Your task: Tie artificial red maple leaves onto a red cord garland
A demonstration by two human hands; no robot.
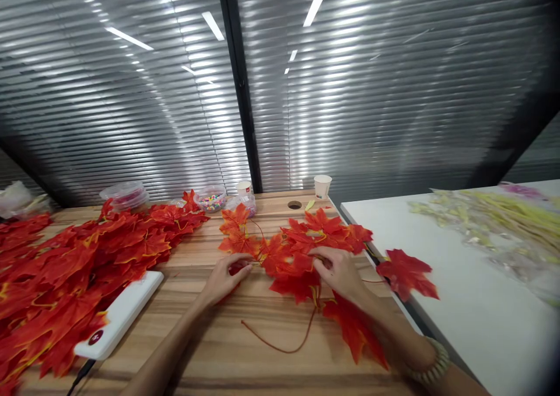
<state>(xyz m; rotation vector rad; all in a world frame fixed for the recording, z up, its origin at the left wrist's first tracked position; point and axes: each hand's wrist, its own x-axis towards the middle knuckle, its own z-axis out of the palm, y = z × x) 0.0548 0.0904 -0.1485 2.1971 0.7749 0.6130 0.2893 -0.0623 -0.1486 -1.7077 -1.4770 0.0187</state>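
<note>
Red-orange artificial maple leaves (301, 241) lie in a cluster on the wooden table, joined by a thin brown cord (286, 350) that curls toward me. At the cluster's left side, my left hand (227, 276) is closed, thumb and index finger pinching a stem or cord between leaves. My right hand (339, 270) is closed on the cluster's right part, its fingertips partly hidden among the leaves. One leaf (356, 332) hangs down beside my right forearm. Another leaf (406, 273) lies to the right, over the edge of the white table.
A big heap of red maple leaves (87, 250) covers the left side. A white power bank (122, 314) with a cable lies beside it. Paper cups (322, 187) and a tub of colored beads (210, 200) stand at the back. Yellow stems (516, 215) lie on the white table (472, 308).
</note>
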